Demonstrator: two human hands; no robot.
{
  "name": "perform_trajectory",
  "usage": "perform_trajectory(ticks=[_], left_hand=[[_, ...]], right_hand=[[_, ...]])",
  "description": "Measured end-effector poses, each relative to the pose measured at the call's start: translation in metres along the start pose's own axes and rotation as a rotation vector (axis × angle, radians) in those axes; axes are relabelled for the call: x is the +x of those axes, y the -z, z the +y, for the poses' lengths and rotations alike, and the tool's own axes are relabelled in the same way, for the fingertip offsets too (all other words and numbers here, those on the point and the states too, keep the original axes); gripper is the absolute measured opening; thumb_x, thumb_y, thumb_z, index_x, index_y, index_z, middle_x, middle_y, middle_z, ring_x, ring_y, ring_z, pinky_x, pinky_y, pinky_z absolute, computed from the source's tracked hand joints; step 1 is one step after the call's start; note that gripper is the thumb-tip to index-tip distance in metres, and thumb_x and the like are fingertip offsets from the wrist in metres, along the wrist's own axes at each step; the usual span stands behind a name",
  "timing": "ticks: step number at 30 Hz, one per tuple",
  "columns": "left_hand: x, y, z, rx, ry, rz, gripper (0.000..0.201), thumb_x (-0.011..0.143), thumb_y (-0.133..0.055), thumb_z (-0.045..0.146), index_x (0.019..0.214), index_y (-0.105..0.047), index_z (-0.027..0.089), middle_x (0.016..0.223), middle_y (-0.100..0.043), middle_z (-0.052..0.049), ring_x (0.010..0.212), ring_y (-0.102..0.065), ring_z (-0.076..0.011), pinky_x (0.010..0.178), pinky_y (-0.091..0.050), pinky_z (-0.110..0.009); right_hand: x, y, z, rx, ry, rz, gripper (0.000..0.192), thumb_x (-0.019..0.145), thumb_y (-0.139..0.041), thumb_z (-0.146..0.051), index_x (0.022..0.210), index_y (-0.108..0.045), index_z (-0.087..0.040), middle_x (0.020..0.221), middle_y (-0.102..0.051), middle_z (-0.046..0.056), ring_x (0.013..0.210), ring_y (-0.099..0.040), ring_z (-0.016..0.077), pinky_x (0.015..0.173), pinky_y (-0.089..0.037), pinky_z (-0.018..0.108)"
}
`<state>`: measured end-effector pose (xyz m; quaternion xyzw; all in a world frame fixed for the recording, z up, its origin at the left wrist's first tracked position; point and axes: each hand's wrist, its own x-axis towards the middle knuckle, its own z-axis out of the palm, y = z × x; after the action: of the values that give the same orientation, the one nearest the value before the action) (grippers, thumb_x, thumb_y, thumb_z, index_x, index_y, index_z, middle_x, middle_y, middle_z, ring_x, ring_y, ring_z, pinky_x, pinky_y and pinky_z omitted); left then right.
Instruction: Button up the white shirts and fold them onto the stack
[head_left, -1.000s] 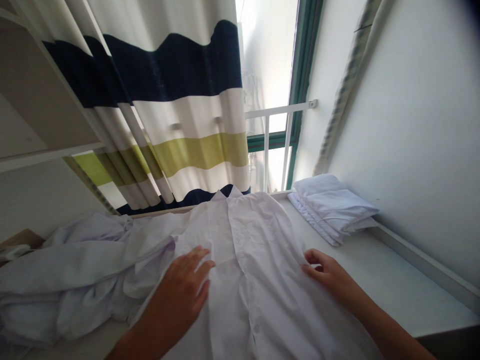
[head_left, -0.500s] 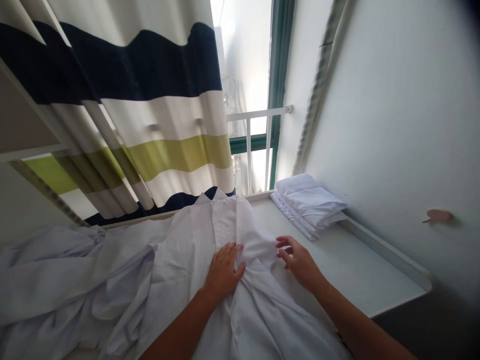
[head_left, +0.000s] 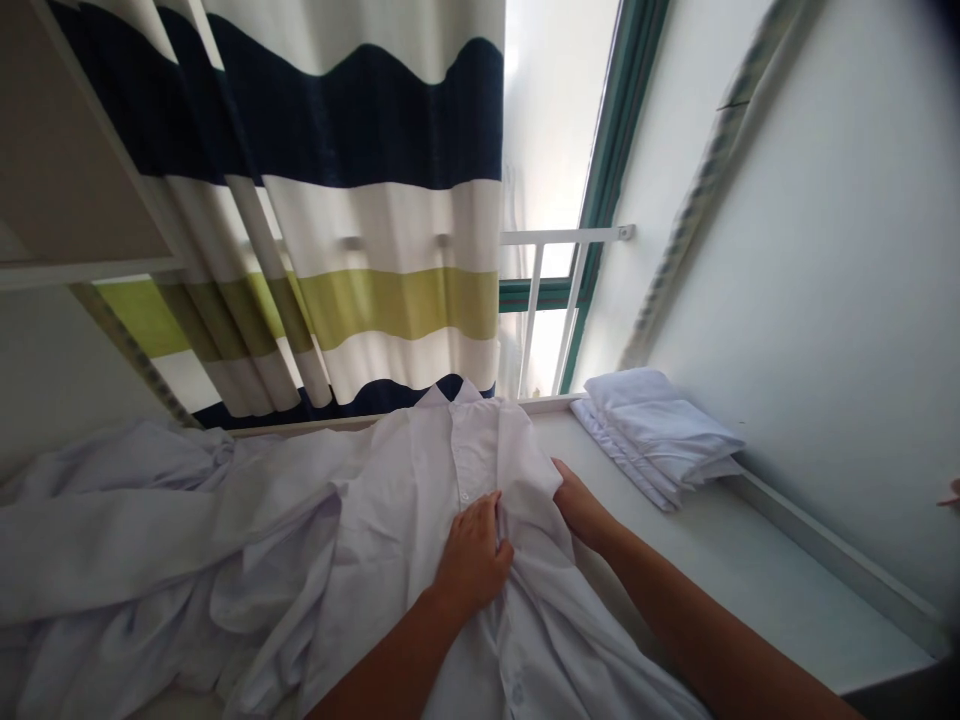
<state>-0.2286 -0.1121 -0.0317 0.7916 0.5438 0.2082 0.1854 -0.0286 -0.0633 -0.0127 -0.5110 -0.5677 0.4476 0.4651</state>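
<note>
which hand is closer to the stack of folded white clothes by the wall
Right. The right hand rests at the right edge of the white shirt, on the side facing the folded stack. The left hand presses the shirt's front, farther away.

A striped curtain [head_left: 375,230] hangs behind; folded white clothes [head_left: 660,432] sit stacked near the window railing [head_left: 559,240]

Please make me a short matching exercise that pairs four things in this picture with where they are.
Things:
1. left hand
2. right hand
3. folded stack
4. loose pile

Places:
A. by the wall, right of the shirt
B. at the folded right edge of the shirt
C. flat on the shirt by its buttons
D. left of the shirt

Pairs: 1-C, 2-B, 3-A, 4-D
</note>
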Motion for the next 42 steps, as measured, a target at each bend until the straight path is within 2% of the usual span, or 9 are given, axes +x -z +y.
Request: perform_trajectory(ticks=[4, 9, 14, 17, 21, 25, 35, 39, 42], left_hand=[[-0.001, 0.001, -0.003, -0.044, 0.012, 0.013, 0.069, 0.085, -0.045, 0.029, 0.151, -0.032, 0.013, 0.154, -0.042, -0.013, 0.144, -0.036, -0.0237, 0.120, -0.025, -0.041], [-0.004, 0.000, -0.008, -0.019, 0.017, 0.021, 0.066, 0.093, -0.038, 0.043, 0.153, -0.029, 0.016, 0.157, -0.039, -0.013, 0.147, -0.031, -0.0271, 0.121, -0.020, -0.049], [-0.005, -0.001, -0.012, 0.010, -0.030, 0.015, 0.073, 0.089, -0.047, 0.044, 0.155, -0.028, 0.018, 0.162, -0.028, -0.011, 0.151, -0.022, -0.0263, 0.123, -0.016, -0.047], [-0.004, -0.002, -0.013, 0.010, -0.040, 0.016, 0.071, 0.087, -0.050, 0.040, 0.152, -0.033, 0.020, 0.162, -0.029, -0.010, 0.150, -0.023, -0.0252, 0.122, -0.017, -0.046], [-0.003, -0.002, -0.014, 0.018, -0.051, 0.003, 0.060, 0.087, -0.051, 0.040, 0.143, -0.046, 0.021, 0.155, -0.041, -0.011, 0.147, -0.030, -0.0265, 0.121, -0.019, -0.047], [-0.003, 0.000, -0.013, 0.030, -0.059, 0.012, 0.049, 0.086, -0.054, 0.039, 0.132, -0.054, 0.023, 0.152, -0.044, -0.011, 0.146, -0.032, -0.0274, 0.120, -0.020, -0.048], [-0.008, 0.023, 0.013, -0.082, -0.116, 0.108, 0.034, 0.087, -0.055, 0.022, 0.121, -0.060, 0.022, 0.142, -0.054, -0.010, 0.138, -0.043, -0.0238, 0.115, -0.032, -0.043], [-0.051, 0.070, 0.064, -0.185, -0.339, 0.182, 0.021, 0.092, -0.053, 0.021, 0.110, -0.064, 0.022, 0.126, -0.064, -0.007, 0.125, -0.054, -0.0210, 0.108, -0.040, -0.038], [-0.110, 0.080, 0.084, -0.262, -0.561, 0.042, 0.015, 0.097, -0.050, 0.024, 0.100, -0.064, 0.021, 0.102, -0.072, -0.003, 0.099, -0.066, -0.0157, 0.094, -0.047, -0.029]], right_hand=[[0.012, -0.010, 0.002, -0.104, 0.107, 0.103, 0.033, 0.079, -0.059, -0.042, 0.095, -0.066, -0.014, 0.092, -0.072, 0.010, 0.087, -0.062, 0.0276, 0.075, -0.050, 0.035], [0.033, 0.021, -0.028, -0.570, 0.318, 0.339, 0.030, 0.081, -0.050, -0.026, 0.108, -0.060, -0.015, 0.097, -0.068, 0.011, 0.085, -0.061, 0.0265, 0.077, -0.048, 0.037], [0.050, 0.057, -0.080, -1.138, 0.585, 0.055, 0.039, 0.072, -0.052, -0.010, 0.108, -0.064, -0.020, 0.107, -0.064, 0.010, 0.096, -0.060, 0.0269, 0.083, -0.045, 0.035], [0.058, 0.067, -0.085, -1.107, 0.532, -0.012, 0.045, 0.077, -0.052, -0.012, 0.120, -0.059, -0.021, 0.113, -0.064, 0.011, 0.093, -0.062, 0.0247, 0.080, -0.046, 0.034], [0.053, 0.069, -0.057, -0.685, 0.078, 0.111, 0.036, 0.089, -0.051, -0.037, 0.121, -0.053, -0.019, 0.099, -0.068, 0.011, 0.066, -0.063, 0.0195, 0.067, -0.051, 0.035], [0.020, 0.069, -0.018, -0.189, -0.312, 0.033, 0.055, 0.089, -0.042, -0.068, 0.105, -0.058, -0.018, 0.082, -0.067, 0.010, 0.054, -0.061, 0.0196, 0.050, -0.051, 0.034], [-0.056, 0.091, 0.051, -0.485, 0.037, 0.265, 0.059, 0.081, -0.061, -0.060, 0.123, -0.056, -0.020, 0.101, -0.065, 0.008, 0.086, -0.065, 0.0233, 0.079, -0.053, 0.037], [-0.066, 0.094, 0.061, -0.505, 0.014, 0.279, 0.055, 0.083, -0.057, -0.062, 0.118, -0.060, -0.020, 0.100, -0.066, 0.008, 0.077, -0.064, 0.0206, 0.074, -0.053, 0.035], [-0.066, 0.094, 0.059, -0.553, 0.002, 0.295, 0.055, 0.081, -0.058, -0.063, 0.113, -0.062, -0.019, 0.097, -0.066, 0.009, 0.074, -0.064, 0.0212, 0.070, -0.052, 0.035]])
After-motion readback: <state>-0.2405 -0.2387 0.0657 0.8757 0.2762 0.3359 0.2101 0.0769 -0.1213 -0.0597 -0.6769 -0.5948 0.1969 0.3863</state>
